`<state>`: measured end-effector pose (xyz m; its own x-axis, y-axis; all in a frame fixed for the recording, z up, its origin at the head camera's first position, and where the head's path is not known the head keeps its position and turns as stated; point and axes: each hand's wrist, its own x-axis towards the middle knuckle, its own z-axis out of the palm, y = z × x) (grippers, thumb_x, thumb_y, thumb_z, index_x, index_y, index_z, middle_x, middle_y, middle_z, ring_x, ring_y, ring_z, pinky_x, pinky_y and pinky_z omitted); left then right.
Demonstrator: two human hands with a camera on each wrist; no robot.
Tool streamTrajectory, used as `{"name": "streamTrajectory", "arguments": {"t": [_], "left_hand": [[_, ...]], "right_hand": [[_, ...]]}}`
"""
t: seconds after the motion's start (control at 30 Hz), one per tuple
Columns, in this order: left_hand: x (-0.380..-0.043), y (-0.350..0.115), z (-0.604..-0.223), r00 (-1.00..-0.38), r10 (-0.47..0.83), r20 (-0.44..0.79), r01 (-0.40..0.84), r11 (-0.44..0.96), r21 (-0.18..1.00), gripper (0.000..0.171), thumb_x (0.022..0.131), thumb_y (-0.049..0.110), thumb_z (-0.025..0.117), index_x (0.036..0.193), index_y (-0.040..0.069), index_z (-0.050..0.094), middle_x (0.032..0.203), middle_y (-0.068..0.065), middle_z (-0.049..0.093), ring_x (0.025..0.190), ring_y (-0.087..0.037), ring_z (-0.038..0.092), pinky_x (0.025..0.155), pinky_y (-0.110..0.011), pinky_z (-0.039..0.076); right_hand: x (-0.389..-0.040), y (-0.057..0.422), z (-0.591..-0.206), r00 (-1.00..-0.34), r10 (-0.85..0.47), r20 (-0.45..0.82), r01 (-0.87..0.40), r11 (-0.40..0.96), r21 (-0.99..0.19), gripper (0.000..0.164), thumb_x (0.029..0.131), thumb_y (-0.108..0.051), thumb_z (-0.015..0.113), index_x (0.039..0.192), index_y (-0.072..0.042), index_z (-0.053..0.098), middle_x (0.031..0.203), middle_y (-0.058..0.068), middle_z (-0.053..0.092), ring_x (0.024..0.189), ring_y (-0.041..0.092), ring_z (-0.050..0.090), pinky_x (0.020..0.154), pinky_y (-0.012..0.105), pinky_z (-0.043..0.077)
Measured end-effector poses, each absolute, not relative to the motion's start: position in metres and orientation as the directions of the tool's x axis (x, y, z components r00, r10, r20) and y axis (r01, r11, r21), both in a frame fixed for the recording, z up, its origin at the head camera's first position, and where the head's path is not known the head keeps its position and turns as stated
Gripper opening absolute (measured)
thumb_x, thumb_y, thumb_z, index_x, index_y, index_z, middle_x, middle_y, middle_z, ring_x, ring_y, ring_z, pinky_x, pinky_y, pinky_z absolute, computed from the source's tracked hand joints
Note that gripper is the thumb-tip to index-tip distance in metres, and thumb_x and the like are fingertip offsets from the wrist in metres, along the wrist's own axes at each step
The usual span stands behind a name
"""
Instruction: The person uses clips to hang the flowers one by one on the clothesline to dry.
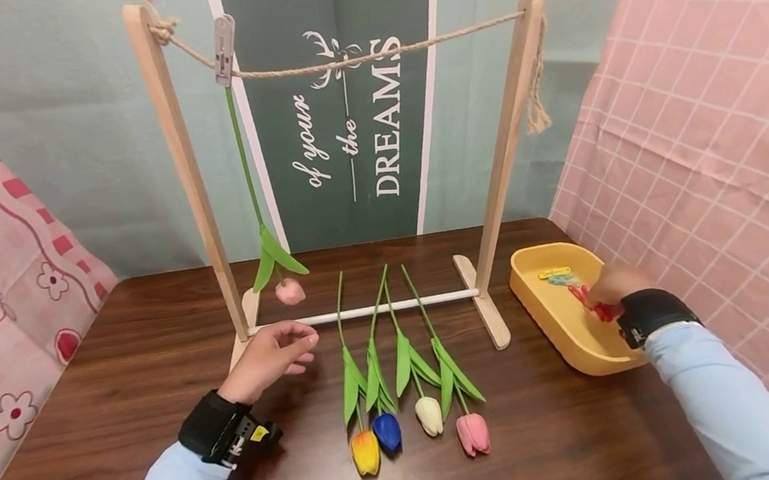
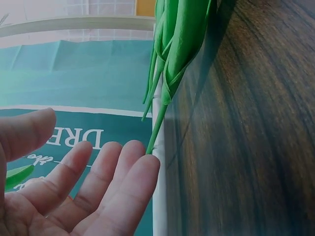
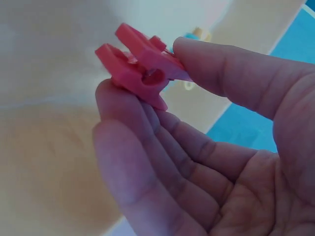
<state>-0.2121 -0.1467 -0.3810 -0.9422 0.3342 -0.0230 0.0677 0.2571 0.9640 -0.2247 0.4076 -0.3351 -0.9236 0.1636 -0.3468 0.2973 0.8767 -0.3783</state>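
My right hand (image 1: 617, 283) reaches into the yellow tray (image 1: 557, 343) and pinches a red clothespin (image 3: 140, 69) between thumb and fingers. Loosely bent and holding nothing, my left hand (image 1: 273, 353) hovers by the lower left of the wooden frame, under a pale pink tulip (image 1: 290, 291). That tulip hangs head down from the rope (image 1: 338, 66), clipped by a grey clothespin (image 1: 224, 51). On the table, stems pointing away, lie a yellow tulip (image 1: 365, 453), a blue tulip (image 1: 387, 432), a white tulip (image 1: 429, 416) and a pink tulip (image 1: 473, 434).
Two wooden posts (image 1: 508, 141) carry the rope, and a white bar (image 1: 364, 312) joins their feet behind the tulips. Inside the tray are a yellow clothespin (image 1: 555, 273) and a light blue clothespin (image 1: 562, 281). Pink gridded cloth (image 1: 721, 158) rises on the right.
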Motion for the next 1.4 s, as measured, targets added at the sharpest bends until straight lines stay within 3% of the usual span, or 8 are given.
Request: {"name": "streamTrajectory", "arguments": {"t": [0.3, 0.53, 1.0, 1.23, 1.4], "left_hand": [[-0.216, -0.145, -0.379, -0.938, 0.345, -0.032, 0.065, 0.265, 0.962, 0.034, 0.097, 0.017, 0.062, 0.118, -0.009, 0.058, 0.109, -0.028, 0.061, 0.094, -0.039, 0.065, 0.076, -0.039, 0.057], [-0.217, -0.142, -0.379, -0.941, 0.335, -0.054, 0.04, 0.268, 0.962, 0.032, 0.097, 0.015, 0.062, 0.117, -0.009, 0.058, 0.109, -0.028, 0.061, 0.094, -0.039, 0.065, 0.076, -0.039, 0.057], [-0.221, -0.138, -0.377, -0.947, 0.315, -0.059, 0.029, 0.269, 0.963, 0.033, 0.096, 0.016, 0.062, 0.118, -0.009, 0.057, 0.111, -0.029, 0.061, 0.097, -0.041, 0.064, 0.077, -0.039, 0.057], [-0.225, -0.131, -0.38, -0.948, 0.307, -0.084, -0.006, 0.247, 0.969, 0.037, 0.096, 0.015, 0.062, 0.121, -0.011, 0.054, 0.114, -0.03, 0.06, 0.097, -0.04, 0.065, 0.078, -0.04, 0.057], [-0.227, -0.127, -0.385, -0.948, 0.299, -0.112, -0.041, 0.234, 0.971, 0.04, 0.095, 0.011, 0.061, 0.124, -0.015, 0.049, 0.116, -0.032, 0.058, 0.099, -0.041, 0.064, 0.081, -0.042, 0.056]], "right_hand": [[-0.219, 0.403, -0.323, -0.948, 0.152, -0.279, 0.248, 0.902, -0.354, 0.026, 0.081, -0.021, 0.067, 0.065, 0.0, 0.066, 0.058, 0.004, 0.057, 0.051, 0.02, 0.054, 0.049, 0.03, 0.049], [-0.219, 0.384, -0.309, -0.982, 0.103, -0.155, 0.15, 0.93, -0.336, 0.034, 0.084, -0.03, 0.069, 0.066, -0.002, 0.065, 0.059, 0.004, 0.055, 0.054, 0.02, 0.052, 0.049, 0.03, 0.041], [-0.212, 0.337, -0.284, -0.997, 0.05, 0.066, 0.02, 0.922, -0.386, 0.033, 0.088, -0.03, 0.07, 0.066, -0.005, 0.07, 0.056, 0.001, 0.06, 0.053, 0.021, 0.05, 0.05, 0.033, 0.036], [-0.213, 0.314, -0.281, -0.982, 0.07, 0.176, -0.01, 0.907, -0.421, 0.035, 0.087, -0.029, 0.072, 0.087, 0.006, 0.069, 0.071, 0.008, 0.065, 0.065, 0.027, 0.054, 0.054, 0.033, 0.041], [-0.212, 0.298, -0.282, -0.979, 0.087, 0.187, -0.007, 0.891, -0.453, 0.038, 0.087, -0.03, 0.072, 0.092, 0.008, 0.068, 0.074, 0.012, 0.066, 0.067, 0.028, 0.055, 0.053, 0.032, 0.043]]}}
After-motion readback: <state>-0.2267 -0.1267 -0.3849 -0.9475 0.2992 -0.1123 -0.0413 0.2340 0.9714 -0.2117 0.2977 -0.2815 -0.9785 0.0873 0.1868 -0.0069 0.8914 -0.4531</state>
